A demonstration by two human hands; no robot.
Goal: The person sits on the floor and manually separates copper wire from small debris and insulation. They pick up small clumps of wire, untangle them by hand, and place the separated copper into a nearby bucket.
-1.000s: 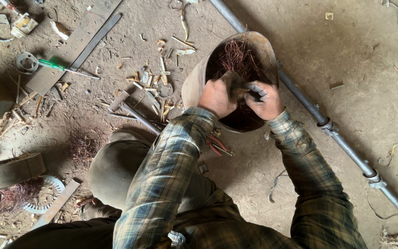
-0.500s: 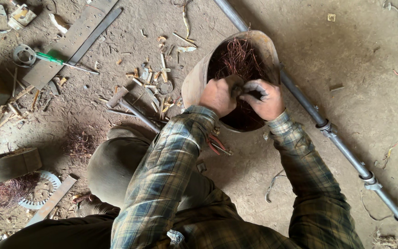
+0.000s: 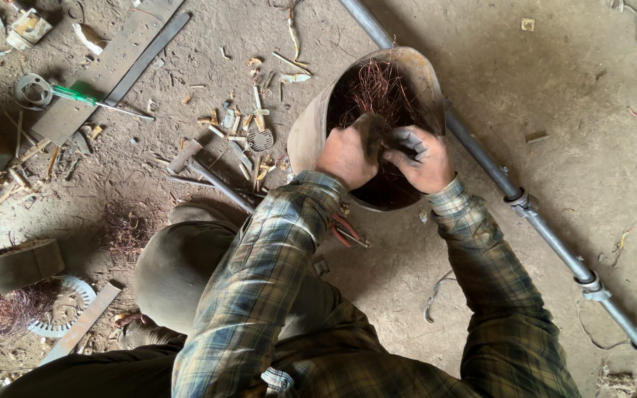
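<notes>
Both hands' fingers [image 3: 407, 144] stay clenched on copper wire [image 3: 377, 88] in the drum [image 3: 311, 129], unmoved.

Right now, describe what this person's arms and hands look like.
Both arms wear long sleeves of a plaid flannel shirt, green, navy and cream checks, cuffs buttoned at the wrists. The left hand is bare and dusty. The right hand is also bare, with grime on the fingers. No gloves, watch or rings show.

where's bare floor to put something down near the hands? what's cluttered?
Bare dirt lies right of the metal pipe, toward the top right, and in a smaller patch between the pipe and the right sleeve. Left of the round metal shell, which both hands, left hand and right hand, work in, the floor is crowded: scraps, flat bars, a green-handled screwdriver.
</notes>
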